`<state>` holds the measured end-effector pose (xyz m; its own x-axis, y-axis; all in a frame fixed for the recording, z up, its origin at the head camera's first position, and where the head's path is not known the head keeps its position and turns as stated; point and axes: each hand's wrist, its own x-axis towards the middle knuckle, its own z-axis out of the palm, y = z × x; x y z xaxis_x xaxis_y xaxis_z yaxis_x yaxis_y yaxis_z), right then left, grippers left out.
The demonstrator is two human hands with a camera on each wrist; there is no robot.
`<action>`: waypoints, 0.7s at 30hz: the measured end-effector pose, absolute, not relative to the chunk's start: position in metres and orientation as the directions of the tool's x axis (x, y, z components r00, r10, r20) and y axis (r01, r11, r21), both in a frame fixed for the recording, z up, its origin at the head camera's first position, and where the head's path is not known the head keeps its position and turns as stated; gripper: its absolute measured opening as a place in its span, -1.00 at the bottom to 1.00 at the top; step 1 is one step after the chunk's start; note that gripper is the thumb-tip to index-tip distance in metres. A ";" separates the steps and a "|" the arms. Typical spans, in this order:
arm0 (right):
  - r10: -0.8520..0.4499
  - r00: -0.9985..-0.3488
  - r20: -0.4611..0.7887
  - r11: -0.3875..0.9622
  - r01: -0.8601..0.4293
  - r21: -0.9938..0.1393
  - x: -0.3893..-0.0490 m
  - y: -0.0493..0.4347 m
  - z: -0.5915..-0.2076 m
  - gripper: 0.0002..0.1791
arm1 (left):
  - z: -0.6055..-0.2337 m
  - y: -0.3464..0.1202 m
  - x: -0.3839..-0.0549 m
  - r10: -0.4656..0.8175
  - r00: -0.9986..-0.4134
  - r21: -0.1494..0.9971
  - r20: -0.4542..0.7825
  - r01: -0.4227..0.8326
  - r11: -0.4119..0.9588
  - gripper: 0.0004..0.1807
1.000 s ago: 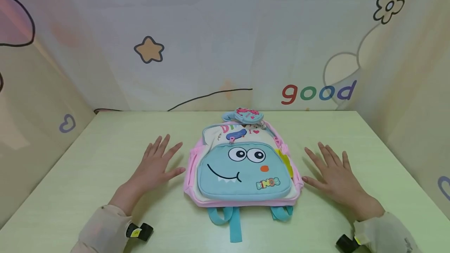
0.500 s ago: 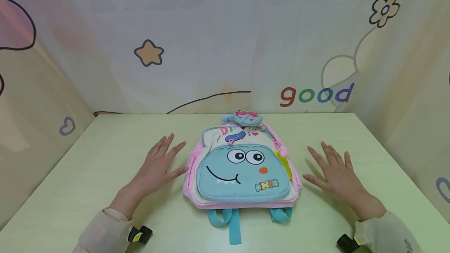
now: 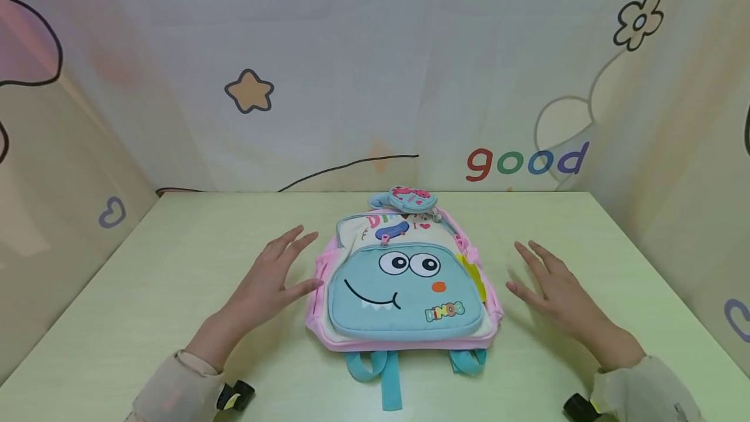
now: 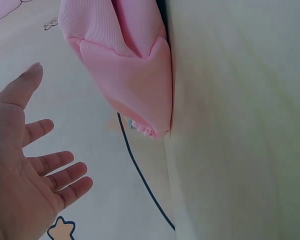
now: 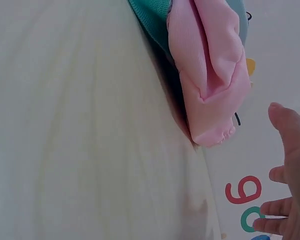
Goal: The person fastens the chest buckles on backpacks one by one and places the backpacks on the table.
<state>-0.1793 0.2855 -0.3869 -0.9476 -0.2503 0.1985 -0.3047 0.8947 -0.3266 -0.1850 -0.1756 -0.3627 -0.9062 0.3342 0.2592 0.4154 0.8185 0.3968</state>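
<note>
Backpack on the pale surface
Left hand and right hand flank it nearby, thumbs and fingers apart.

On a pale table there is a small backpack in light blue, white and pink, and on its front one can see a printed face. At its top is a round pouch, and from its lower edge come out teal straps. The left hand is just beside one pink side, with loose fingers. The right hand is near the opposite side, apart from it. Behind stands a backdrop with a star, a flower and the word "good"
</note>
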 end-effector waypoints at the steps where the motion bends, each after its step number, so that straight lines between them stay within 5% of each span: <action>1: -0.245 -0.951 0.188 0.888 -0.298 -0.350 -0.179 0.284 -0.385 -0.15 | -0.362 -0.175 -0.184 0.336 -0.904 0.403 0.263 0.420 0.813 -0.12; 10: -0.224 -0.962 0.157 0.800 -0.273 -0.534 -0.174 0.266 -0.373 -0.27 | -0.361 -0.168 -0.181 0.351 -0.902 0.490 0.252 0.431 0.758 -0.10; 21: -0.249 -0.964 0.096 0.728 -0.252 -0.637 -0.168 0.247 -0.370 -0.31 | -0.363 -0.168 -0.179 0.387 -0.918 0.621 0.081 0.351 0.701 -0.06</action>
<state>-0.1685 0.2467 -0.3700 -0.9638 -0.2488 0.0962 -0.2517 0.7284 -0.6373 -0.1793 -0.1682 -0.3629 -0.9183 0.3874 0.0815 0.3508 0.7011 0.6208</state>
